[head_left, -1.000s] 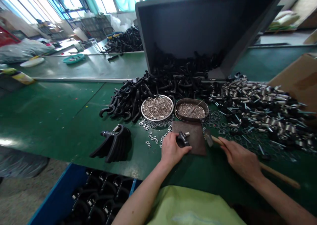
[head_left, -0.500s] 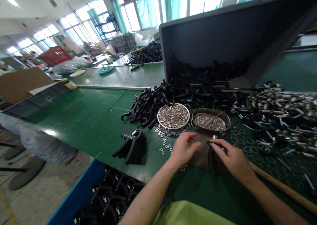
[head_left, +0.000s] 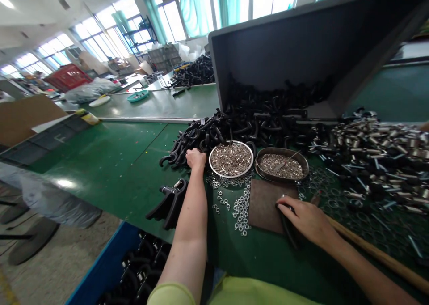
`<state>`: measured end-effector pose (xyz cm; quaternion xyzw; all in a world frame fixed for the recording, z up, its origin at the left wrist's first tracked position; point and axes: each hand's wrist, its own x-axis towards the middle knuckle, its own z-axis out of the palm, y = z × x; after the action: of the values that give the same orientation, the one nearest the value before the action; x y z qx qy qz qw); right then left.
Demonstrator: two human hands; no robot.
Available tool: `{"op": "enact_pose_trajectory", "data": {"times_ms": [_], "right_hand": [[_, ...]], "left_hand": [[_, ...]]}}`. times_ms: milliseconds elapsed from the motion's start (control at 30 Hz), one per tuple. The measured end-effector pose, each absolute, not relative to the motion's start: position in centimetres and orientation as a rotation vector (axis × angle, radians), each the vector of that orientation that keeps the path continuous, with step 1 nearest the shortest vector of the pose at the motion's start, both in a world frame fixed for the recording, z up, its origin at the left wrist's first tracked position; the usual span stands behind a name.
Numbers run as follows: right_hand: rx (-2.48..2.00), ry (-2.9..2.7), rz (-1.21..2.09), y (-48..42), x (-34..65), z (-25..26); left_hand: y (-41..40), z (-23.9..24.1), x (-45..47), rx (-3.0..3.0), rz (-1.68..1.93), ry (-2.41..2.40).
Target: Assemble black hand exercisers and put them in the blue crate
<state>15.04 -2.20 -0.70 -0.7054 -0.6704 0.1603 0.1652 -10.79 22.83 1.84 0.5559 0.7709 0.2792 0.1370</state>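
My left hand (head_left: 196, 158) is stretched out to the near edge of a heap of black curved plastic parts (head_left: 214, 128). Its fingers are curled in among them, and what they hold is hidden. In my right hand (head_left: 306, 220) is one black curved part (head_left: 288, 228), gripped near its upper end. It slants over the right side of a brown square plate (head_left: 266, 206). Small metal nuts (head_left: 241, 215) lie along the plate's left edge. A stack of black clamp-like parts (head_left: 170, 202) stands beside my left forearm.
A round dish (head_left: 251, 159) of metal pins and an oval tin (head_left: 305, 170) of small metal pieces stand behind the plate. A wooden handle (head_left: 375, 249) lies right. Metal sleeves and bolts (head_left: 382, 148) pile beyond. A large grey bin (head_left: 214, 68) tilts behind; a blue crate (head_left: 97, 264) sits lower left.
My left hand has moved from beside the plate leftward and away to the black heap. The part in my right hand has tipped lower, and the metal cylinder at its top no longer shows.
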Motion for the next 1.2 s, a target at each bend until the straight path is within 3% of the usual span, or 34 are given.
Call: {"op": "enact_pose_trajectory", "data": {"times_ms": [200, 333, 400, 767, 1033, 1100, 1200], "right_hand": [[-1.765, -1.617, 0.645, -2.4, 14.7, 1.1], [-1.634, -1.459, 0.594, -3.1, 13.1, 2.9], [-1.599, -1.424, 0.537, -3.5, 12.2, 3.7], [-1.530, -1.661, 0.410, -4.9, 10.9, 4.5], [-1.430, -1.901, 0.413, -5.5, 12.9, 4.1], [-1.547, -1.736, 0.589, -5.6, 13.1, 3.2], [-1.637, -1.395, 1.192, -5.1, 13.1, 2.1]], "left_hand": [[16.0, 2.8, -8.3, 1.581, 1.010, 2.029], [6.3, 2.0, -5.2, 1.198, 0.840, 1.075], [2.4, 1.9, -4.1, 1.001, 0.737, 0.899], [-1.1, 3.2, -3.3, 1.199, 0.710, 0.922], [-0.6, 2.4, -3.6, 0.865, 0.587, 0.811], [-0.5, 2.5, -3.9, 0.971, 0.630, 0.868], [-0.4, 2.7, -4.3, 1.298, 0.743, 0.953]]}}
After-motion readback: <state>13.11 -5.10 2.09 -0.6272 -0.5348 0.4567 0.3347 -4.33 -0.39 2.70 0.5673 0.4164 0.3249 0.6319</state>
